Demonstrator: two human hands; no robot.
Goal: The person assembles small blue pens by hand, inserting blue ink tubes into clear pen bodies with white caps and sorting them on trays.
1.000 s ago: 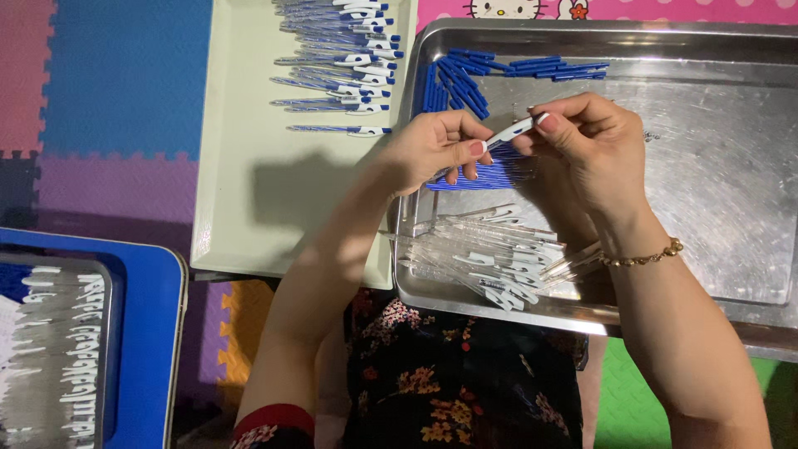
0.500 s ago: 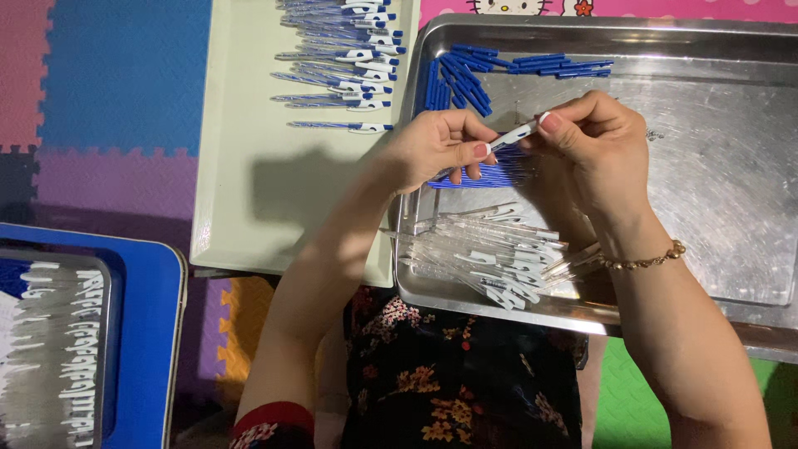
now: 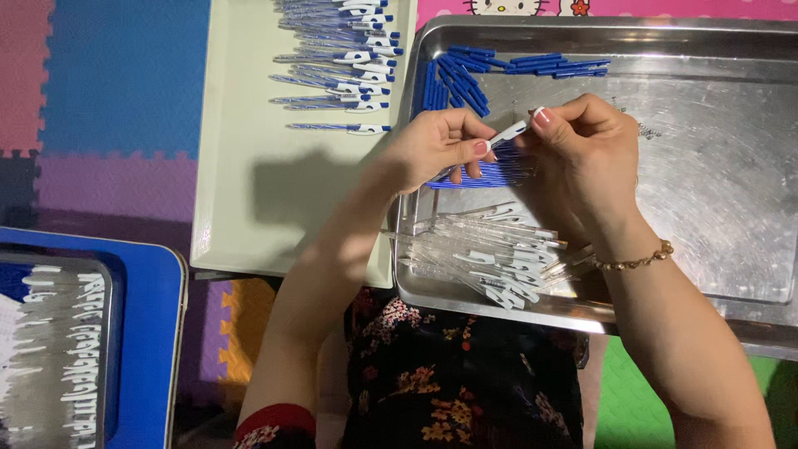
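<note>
Fingertips of both hands meet over the near left part of a steel tray [image 3: 706, 50], pinching one slim pen [image 3: 509, 133] with a white clip between them. The left hand [image 3: 432, 145] grips the pen's lower end with thumb and forefinger closed on it; the right hand [image 3: 586, 154] closes on the upper end, fingers curled, a beaded bracelet [image 3: 636, 262] at its wrist. Just beneath the hands lies a small bundle of blue refills [image 3: 490, 175], flat on the tray floor. Nearer the person, against the tray's front rim, sits a heap of clear pen barrels [image 3: 490, 254] with white clips, lying roughly parallel. Along the far side of the same tray, more loose blue pen parts [image 3: 499, 71] are scattered in a fan. Left of the steel tray, touching its edge, is a pale cream tray [image 3: 249, 191] holding a stack of finished pens [image 3: 345, 50] at its far end. Farther left and nearer, a blue tray [image 3: 150, 333] carries a metal pan of white-clipped pieces [image 3: 58, 349]. Coloured foam floor mats [image 3: 108, 91] lie under everything.
</note>
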